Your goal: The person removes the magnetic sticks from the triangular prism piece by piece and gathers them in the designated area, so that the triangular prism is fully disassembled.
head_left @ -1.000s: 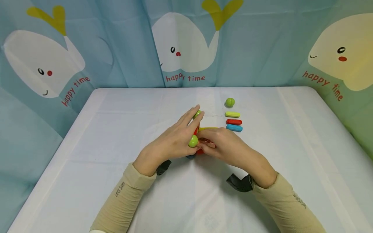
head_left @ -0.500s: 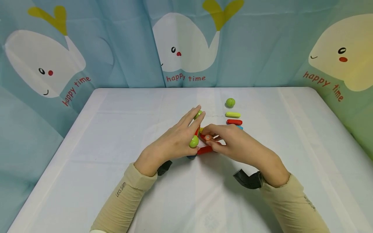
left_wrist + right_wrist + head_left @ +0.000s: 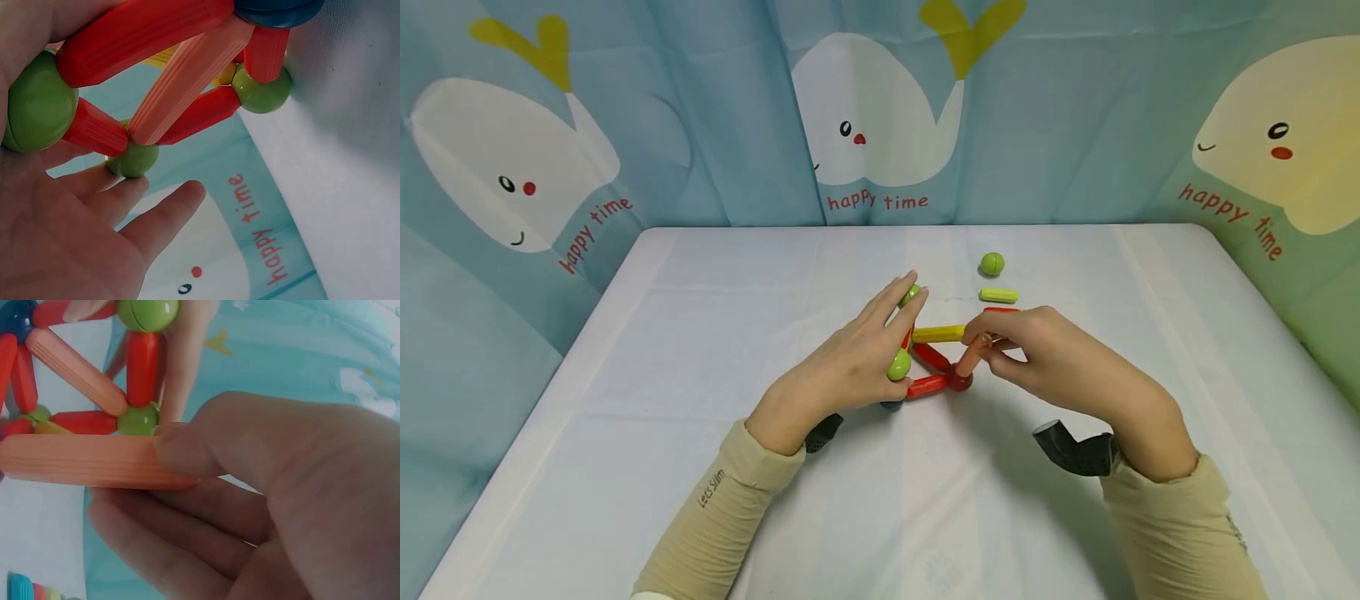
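My left hand (image 3: 861, 358) lies with straight, spread fingers against a frame of coloured rods and balls, its thumb beside a green ball (image 3: 898, 364). Red rods, an orange diagonal rod (image 3: 190, 75), green balls and a dark blue ball (image 3: 278, 12) make up that frame. Two red rods (image 3: 927, 386) slant out to a red ball (image 3: 960, 381) on the right, and behind them extends a yellow rod (image 3: 937, 334). My right hand (image 3: 1052, 367) pinches an orange rod (image 3: 94, 461) between thumb and fingers. In the head view its lower end meets the red ball.
At the back right of the white table (image 3: 760, 283) sit a loose green ball (image 3: 992, 264), a lime rod (image 3: 998, 295) and a red rod (image 3: 1002, 310), partly covered by my right hand. A blue curtain with whales (image 3: 880, 117) stands behind the table.
My right hand has moved right and back from the frame's middle, bringing the orange rod into clear view. The red ball and yellow rod are uncovered, the loose blue rod hidden. My left hand stays put.
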`<state>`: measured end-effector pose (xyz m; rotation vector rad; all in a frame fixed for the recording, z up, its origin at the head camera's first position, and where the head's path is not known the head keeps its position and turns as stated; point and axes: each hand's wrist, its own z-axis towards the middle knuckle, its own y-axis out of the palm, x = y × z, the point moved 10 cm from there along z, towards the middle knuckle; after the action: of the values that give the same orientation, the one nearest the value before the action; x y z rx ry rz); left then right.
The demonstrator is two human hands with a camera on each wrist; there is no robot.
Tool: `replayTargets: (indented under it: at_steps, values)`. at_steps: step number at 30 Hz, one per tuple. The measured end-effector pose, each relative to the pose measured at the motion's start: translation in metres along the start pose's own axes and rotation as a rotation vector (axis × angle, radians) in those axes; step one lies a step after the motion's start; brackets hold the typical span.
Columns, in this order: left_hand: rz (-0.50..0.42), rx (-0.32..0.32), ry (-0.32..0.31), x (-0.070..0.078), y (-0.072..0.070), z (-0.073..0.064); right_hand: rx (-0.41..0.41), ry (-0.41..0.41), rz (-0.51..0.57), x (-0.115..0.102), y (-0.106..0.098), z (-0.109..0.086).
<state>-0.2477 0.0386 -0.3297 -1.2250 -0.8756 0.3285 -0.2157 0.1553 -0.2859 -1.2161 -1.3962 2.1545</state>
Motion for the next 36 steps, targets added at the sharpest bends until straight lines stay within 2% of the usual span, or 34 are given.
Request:
replayTargets:
  at_steps: [4, 11, 18, 22, 26, 31, 36]
  values:
    - [0.011, 0.0, 0.008, 0.001, 0.001, 0.001, -0.003, 0.014, 0.026, 0.009, -0.005, -0.004]
    - [0.012, -0.006, 0.014, 0.003, 0.002, 0.002, -0.023, 0.145, -0.07, 0.031, -0.009, -0.01]
    - [0.016, -0.005, 0.003, 0.001, 0.002, 0.001, -0.144, 0.151, 0.071, 0.036, 0.013, -0.005]
    - [0.011, 0.002, 0.006, 0.001, 0.002, 0.001, -0.182, 0.148, 0.025, 0.035, 0.022, -0.001]
    - [0.013, 0.004, 0.011, 0.002, 0.002, 0.001, -0.179, 0.163, -0.024, 0.037, 0.023, 0.0]
    - [0.016, 0.007, 0.016, 0.003, 0.001, 0.001, -0.177, 0.209, -0.089, 0.045, 0.023, -0.002]
    - [0.021, 0.01, 0.016, 0.003, 0.001, 0.001, -0.216, 0.269, -0.135, 0.051, 0.027, -0.005]
